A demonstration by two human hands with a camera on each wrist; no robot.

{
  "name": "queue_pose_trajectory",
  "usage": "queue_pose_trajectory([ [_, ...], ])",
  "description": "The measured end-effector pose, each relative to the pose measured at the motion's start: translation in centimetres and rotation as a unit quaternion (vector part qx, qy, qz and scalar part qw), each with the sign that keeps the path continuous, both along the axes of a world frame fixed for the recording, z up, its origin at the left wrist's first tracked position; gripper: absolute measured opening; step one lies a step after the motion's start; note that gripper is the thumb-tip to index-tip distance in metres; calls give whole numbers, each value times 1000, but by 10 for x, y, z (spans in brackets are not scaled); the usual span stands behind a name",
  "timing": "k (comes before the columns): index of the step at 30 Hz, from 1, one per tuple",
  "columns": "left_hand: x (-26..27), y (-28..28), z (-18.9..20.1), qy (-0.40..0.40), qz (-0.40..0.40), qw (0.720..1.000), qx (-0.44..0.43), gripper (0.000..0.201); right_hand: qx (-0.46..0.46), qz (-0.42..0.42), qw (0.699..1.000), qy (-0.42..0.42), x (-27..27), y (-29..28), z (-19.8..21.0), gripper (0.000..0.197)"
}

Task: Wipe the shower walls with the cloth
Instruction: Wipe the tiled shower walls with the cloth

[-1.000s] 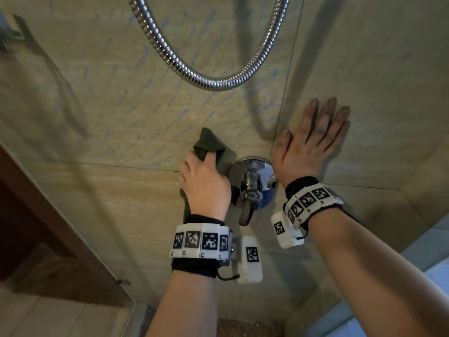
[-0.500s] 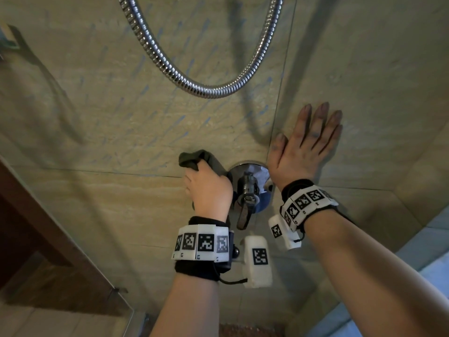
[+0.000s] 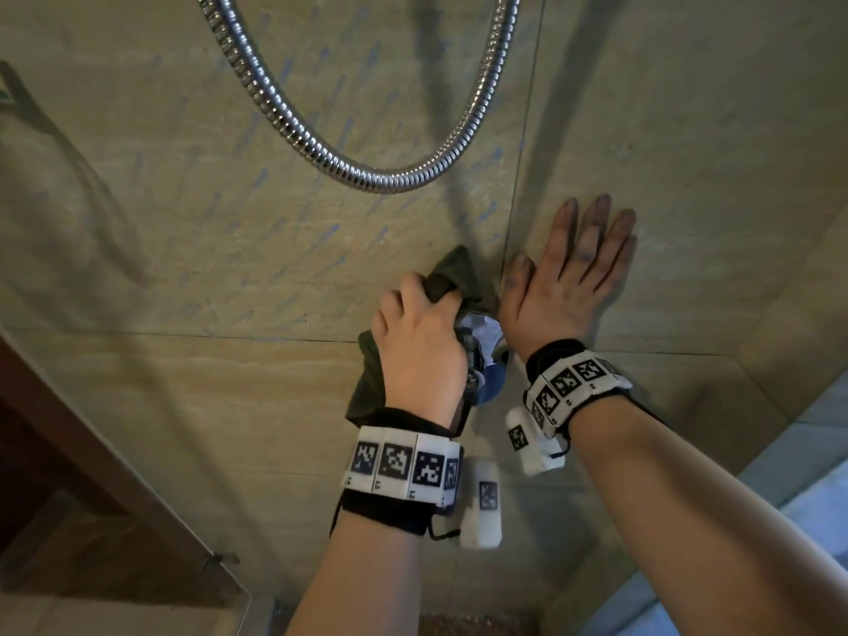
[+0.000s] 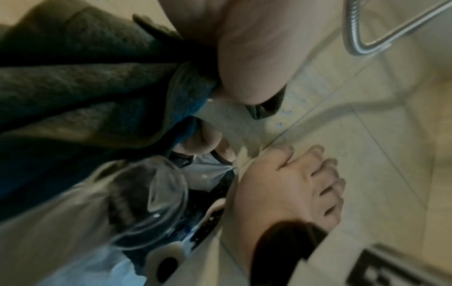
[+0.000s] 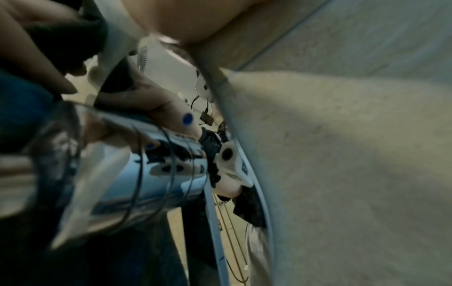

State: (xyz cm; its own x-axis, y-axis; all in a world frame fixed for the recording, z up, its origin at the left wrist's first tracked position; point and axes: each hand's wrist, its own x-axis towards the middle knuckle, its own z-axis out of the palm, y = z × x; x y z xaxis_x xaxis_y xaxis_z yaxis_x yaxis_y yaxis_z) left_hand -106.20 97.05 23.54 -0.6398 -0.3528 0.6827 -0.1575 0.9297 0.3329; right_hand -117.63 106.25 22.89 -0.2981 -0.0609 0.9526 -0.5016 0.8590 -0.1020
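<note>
Head view: left hand (image 3: 420,355) around cloth (image 3: 454,273)

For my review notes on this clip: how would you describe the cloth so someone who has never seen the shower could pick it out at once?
Start at the beige tiled shower wall, under the loop of the silver hose. Below that loop sits the chrome valve, with the right hand flat on the tile beside it. The cloth is the bunched dark green fabric that the left hand grips at the valve: the only soft, dark thing there.

Chrome valve (image 3: 482,355) mostly behind the left hand (image 3: 420,346) and cloth (image 3: 452,275) — hose (image 3: 367,176) ends cropped.
</note>
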Motion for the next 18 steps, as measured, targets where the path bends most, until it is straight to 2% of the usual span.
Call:
queue_pose_trajectory([
  [4,6,-6,-20,-43,8,999,-8,37,-2,0,1000,-3,1,0,0,59],
  [8,8,-14,-11,-57,47,997,17,26,-2,-4,1000,3,1,1,0,58],
  [13,8,-19,7,-54,93,991,81,47,-4,-4,1000,1,1,1,0,59],
  [15,7,-13,5,-56,85,990,100,48,-3,-6,1000,3,1,1,-1,59],
  [18,6,0,-6,-74,35,994,72,34,-5,1,1000,3,1,1,-1,58],
])
